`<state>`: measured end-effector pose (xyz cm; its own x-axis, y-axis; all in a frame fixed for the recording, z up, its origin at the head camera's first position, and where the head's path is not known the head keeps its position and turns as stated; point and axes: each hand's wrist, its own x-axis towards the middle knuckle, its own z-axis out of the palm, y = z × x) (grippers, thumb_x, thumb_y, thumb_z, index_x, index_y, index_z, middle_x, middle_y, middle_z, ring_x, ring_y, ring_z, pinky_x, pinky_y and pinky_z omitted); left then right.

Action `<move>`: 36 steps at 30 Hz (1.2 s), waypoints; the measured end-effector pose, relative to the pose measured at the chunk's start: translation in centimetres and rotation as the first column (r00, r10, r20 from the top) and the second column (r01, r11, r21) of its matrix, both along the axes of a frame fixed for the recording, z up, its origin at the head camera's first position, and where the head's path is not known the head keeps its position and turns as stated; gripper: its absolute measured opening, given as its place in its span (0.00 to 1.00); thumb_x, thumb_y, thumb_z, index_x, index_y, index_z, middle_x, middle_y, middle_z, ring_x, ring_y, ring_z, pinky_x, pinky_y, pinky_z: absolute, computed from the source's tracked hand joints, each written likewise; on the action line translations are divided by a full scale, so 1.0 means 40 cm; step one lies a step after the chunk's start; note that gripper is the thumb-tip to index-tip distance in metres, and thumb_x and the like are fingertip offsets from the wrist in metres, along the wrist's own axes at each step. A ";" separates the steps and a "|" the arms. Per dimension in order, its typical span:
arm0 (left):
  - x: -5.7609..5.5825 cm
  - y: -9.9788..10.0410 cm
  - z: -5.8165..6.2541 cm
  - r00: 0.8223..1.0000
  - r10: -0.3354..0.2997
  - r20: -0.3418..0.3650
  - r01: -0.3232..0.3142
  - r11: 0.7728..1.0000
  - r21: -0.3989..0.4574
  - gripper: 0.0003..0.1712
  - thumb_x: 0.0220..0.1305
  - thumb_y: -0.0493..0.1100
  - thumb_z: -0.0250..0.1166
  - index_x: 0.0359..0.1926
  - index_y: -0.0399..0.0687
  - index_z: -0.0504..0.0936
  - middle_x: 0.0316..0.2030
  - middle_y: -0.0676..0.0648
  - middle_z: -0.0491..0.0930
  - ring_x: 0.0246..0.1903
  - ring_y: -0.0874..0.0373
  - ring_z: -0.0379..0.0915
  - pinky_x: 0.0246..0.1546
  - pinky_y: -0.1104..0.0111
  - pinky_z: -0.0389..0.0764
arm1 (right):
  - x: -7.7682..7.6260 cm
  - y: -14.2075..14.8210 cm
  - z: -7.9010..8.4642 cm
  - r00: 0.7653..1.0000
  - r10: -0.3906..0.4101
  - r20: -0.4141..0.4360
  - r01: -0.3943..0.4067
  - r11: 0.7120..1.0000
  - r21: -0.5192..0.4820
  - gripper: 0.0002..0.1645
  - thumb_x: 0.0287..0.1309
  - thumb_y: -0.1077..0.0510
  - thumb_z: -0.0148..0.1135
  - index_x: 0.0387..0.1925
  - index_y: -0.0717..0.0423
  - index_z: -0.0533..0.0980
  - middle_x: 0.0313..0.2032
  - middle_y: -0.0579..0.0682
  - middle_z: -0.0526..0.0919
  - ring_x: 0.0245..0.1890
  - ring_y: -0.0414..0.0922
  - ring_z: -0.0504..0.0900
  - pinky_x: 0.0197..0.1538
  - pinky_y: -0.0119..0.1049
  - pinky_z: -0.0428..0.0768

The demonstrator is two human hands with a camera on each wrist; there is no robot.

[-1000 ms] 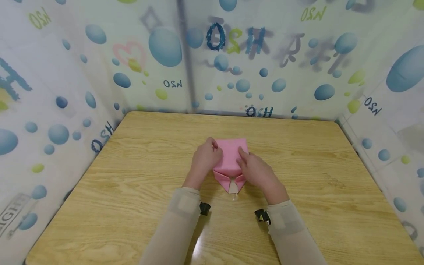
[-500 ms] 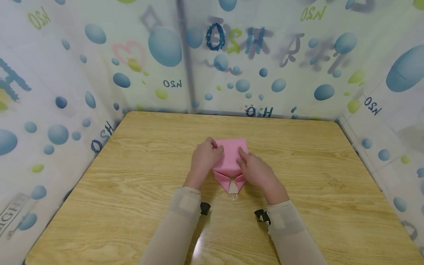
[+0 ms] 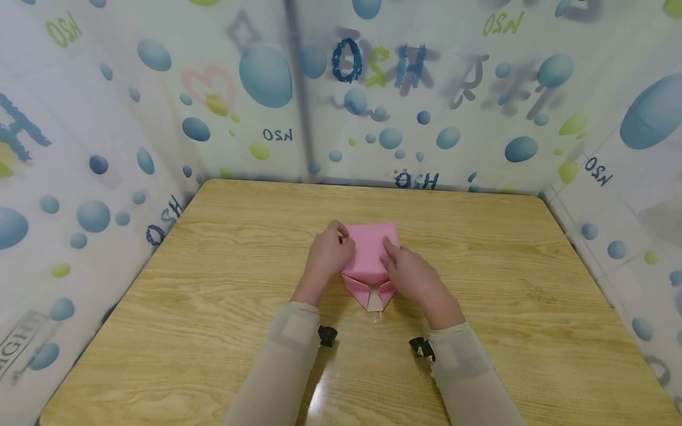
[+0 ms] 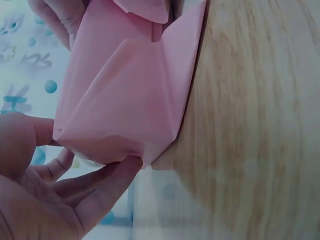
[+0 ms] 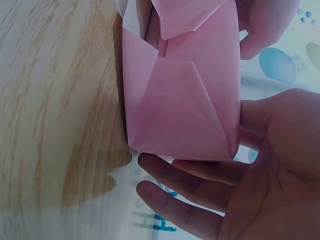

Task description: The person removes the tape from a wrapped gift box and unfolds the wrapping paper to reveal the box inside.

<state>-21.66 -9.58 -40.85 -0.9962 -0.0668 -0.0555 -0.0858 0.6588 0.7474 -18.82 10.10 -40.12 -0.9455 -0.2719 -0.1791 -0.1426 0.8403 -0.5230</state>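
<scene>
A box wrapped in pink paper [image 3: 369,248] lies on the wooden table, between both hands. At its near end, folded paper flaps [image 3: 358,290] stand out around a pale patch, and a small clear strip of what looks like tape [image 3: 378,316] sticks out. My left hand [image 3: 331,251] holds the box's left side, thumb at the upper edge, fingertips pressing the paper low on the side in the left wrist view. My right hand [image 3: 414,273] holds the right side, its thumb on top and its fingers along the side [image 5: 185,175].
The wooden table [image 3: 213,266] extends around the box on all sides. Behind it and at both sides hang pale curtains [image 3: 351,130] printed with bubbles and letters. Black wrist cameras [image 3: 327,336] sit on the sleeves.
The left thumb has drawn slightly left toward the box's edge, and the left wrist has shifted a little left. The right hand and the box stay in place.
</scene>
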 end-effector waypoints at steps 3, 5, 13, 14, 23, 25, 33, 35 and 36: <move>-0.005 -0.012 -0.004 0.999 -0.017 0.031 0.015 0.999 0.051 0.10 0.75 0.45 0.61 0.52 0.47 0.77 0.45 0.41 0.84 0.37 0.52 0.79 0.31 0.68 0.77 | 0.000 0.000 -0.001 1.000 0.001 -0.001 -0.001 1.000 -0.005 0.36 0.84 0.49 0.48 0.84 0.55 0.54 0.76 0.66 0.69 0.62 0.54 0.79 0.58 0.50 0.80; -0.009 -0.022 -0.007 0.998 -0.025 0.056 0.019 0.994 0.104 0.11 0.76 0.45 0.62 0.53 0.47 0.77 0.50 0.40 0.84 0.39 0.52 0.80 0.32 0.68 0.80 | 0.001 -0.001 0.000 1.000 0.000 -0.003 0.000 1.000 -0.005 0.37 0.84 0.48 0.47 0.84 0.54 0.54 0.77 0.66 0.69 0.62 0.54 0.79 0.59 0.50 0.80; -0.015 -0.039 -0.012 0.995 -0.026 0.098 0.002 0.971 0.240 0.14 0.76 0.46 0.63 0.56 0.44 0.77 0.56 0.35 0.84 0.38 0.51 0.84 0.34 0.65 0.89 | 0.003 -0.003 -0.001 1.000 -0.009 0.007 0.009 1.000 -0.009 0.37 0.84 0.47 0.47 0.85 0.53 0.54 0.77 0.66 0.69 0.60 0.55 0.79 0.57 0.50 0.79; -0.014 -0.037 -0.013 0.996 -0.017 0.093 -0.005 0.973 0.229 0.15 0.76 0.47 0.64 0.56 0.45 0.77 0.55 0.36 0.84 0.39 0.51 0.84 0.34 0.65 0.88 | 0.003 -0.003 -0.001 1.000 -0.008 0.007 0.009 1.000 -0.009 0.37 0.84 0.47 0.47 0.85 0.53 0.54 0.77 0.65 0.69 0.60 0.55 0.79 0.57 0.50 0.79; -0.010 -0.026 -0.017 0.996 0.013 0.090 -0.032 0.978 0.204 0.19 0.72 0.48 0.71 0.56 0.47 0.78 0.56 0.37 0.85 0.44 0.50 0.84 0.36 0.66 0.86 | -0.003 0.000 -0.005 1.000 -0.003 0.007 0.003 1.000 -0.012 0.36 0.85 0.48 0.46 0.85 0.53 0.53 0.77 0.66 0.68 0.65 0.57 0.79 0.63 0.54 0.80; -0.011 -0.032 -0.013 0.993 0.000 0.114 -0.032 0.961 0.274 0.18 0.72 0.45 0.71 0.57 0.47 0.79 0.58 0.36 0.84 0.43 0.50 0.84 0.36 0.66 0.87 | -0.004 -0.002 -0.006 1.000 -0.008 0.014 0.008 1.000 -0.016 0.36 0.85 0.48 0.45 0.85 0.53 0.53 0.77 0.67 0.67 0.68 0.58 0.77 0.67 0.57 0.79; -0.012 -0.045 0.001 0.984 -0.035 0.173 -0.035 0.922 0.386 0.18 0.72 0.39 0.68 0.60 0.44 0.79 0.62 0.34 0.82 0.43 0.51 0.84 0.41 0.60 0.90 | -0.005 -0.002 -0.007 1.000 -0.006 0.031 0.006 1.000 -0.023 0.36 0.85 0.47 0.44 0.85 0.51 0.52 0.79 0.66 0.65 0.77 0.61 0.70 0.76 0.62 0.71; -0.013 -0.045 0.003 0.983 -0.046 0.179 -0.029 0.918 0.396 0.18 0.73 0.38 0.68 0.60 0.43 0.78 0.61 0.33 0.82 0.43 0.51 0.84 0.42 0.59 0.91 | -0.004 -0.001 -0.006 0.999 -0.007 0.032 0.008 1.000 -0.024 0.36 0.85 0.47 0.44 0.85 0.51 0.52 0.79 0.67 0.65 0.78 0.62 0.68 0.76 0.63 0.70; -0.014 -0.045 0.002 0.982 -0.050 0.181 -0.027 0.916 0.400 0.17 0.73 0.38 0.68 0.60 0.43 0.78 0.61 0.33 0.82 0.42 0.51 0.84 0.42 0.58 0.91 | -0.005 -0.001 -0.005 0.999 -0.010 0.034 0.011 1.000 -0.023 0.36 0.85 0.47 0.44 0.85 0.51 0.52 0.79 0.67 0.65 0.78 0.62 0.67 0.77 0.63 0.69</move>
